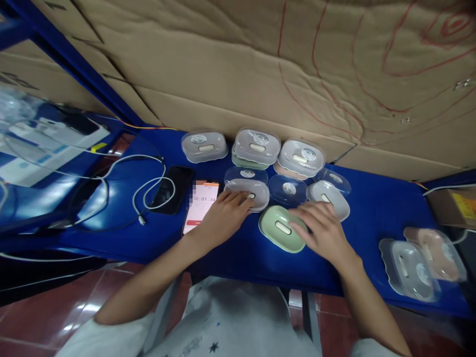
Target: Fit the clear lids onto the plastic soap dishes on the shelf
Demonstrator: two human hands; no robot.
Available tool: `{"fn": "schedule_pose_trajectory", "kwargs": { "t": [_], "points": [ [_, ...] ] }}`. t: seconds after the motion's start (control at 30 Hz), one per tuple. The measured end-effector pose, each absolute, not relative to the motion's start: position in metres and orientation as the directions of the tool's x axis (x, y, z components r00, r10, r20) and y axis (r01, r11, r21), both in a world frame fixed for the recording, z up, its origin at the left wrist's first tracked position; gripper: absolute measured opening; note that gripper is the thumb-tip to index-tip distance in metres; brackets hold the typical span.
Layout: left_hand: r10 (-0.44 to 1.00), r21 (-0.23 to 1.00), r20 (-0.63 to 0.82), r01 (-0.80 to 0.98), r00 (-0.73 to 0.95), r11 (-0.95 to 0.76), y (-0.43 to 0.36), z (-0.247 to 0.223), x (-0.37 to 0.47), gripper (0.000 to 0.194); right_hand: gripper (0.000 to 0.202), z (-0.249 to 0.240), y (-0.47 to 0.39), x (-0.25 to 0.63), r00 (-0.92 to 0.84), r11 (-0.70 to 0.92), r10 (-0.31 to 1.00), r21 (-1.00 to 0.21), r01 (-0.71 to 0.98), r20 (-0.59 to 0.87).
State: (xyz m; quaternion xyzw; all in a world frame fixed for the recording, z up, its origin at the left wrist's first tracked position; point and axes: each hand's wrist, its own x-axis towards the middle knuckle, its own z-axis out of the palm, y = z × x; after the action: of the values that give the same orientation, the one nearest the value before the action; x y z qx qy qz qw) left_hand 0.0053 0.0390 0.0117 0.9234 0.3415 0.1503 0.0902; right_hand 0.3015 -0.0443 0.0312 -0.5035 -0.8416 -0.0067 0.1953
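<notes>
On the blue table (238, 248) sits a green soap-dish-like case (278, 233) with a white oblong piece in its middle. My left hand (236, 206) rests over a grey case (259, 198), fingertips at its white piece; whether it grips is hidden. Over another grey case (340, 206), my right hand (320, 223) has its fingers apart, the thumb reaching toward the green case. Clear lids lie behind these cases: one (243, 174) behind the left grey case, one (288, 188) behind the green case, one (336, 179) behind the right grey case.
Lidded cases (257, 146) line the back near the cardboard wall (223, 74). Two more cases (409, 270) sit at the right edge. Left of my hands are a lit phone (203, 198), a dark phone (173, 188), white cables (111, 163) and a white box (37, 163).
</notes>
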Motion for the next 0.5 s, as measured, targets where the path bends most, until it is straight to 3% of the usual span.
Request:
{"fn": "schedule_pose_trajectory", "kwargs": {
  "t": [0.1,0.33,0.5],
  "points": [
    [0.637,0.298,0.243,0.568,0.732,-0.767,0.04,0.015,0.008,0.015,0.05,0.034,-0.061,0.282,-0.503,0.534,0.841,-0.15,0.832,0.199],
    [0.597,0.279,0.369,0.528,0.712,-0.802,0.044,0.014,0.015,0.021,0.052,0.027,-0.093,0.259,-0.503,0.511,0.857,-0.059,0.857,0.113],
    [0.614,0.234,0.36,0.569,0.703,-0.788,0.032,0.013,0.009,0.04,0.035,0.038,-0.102,0.264,-0.503,0.532,0.844,-0.184,0.826,0.185]
  ]
}}
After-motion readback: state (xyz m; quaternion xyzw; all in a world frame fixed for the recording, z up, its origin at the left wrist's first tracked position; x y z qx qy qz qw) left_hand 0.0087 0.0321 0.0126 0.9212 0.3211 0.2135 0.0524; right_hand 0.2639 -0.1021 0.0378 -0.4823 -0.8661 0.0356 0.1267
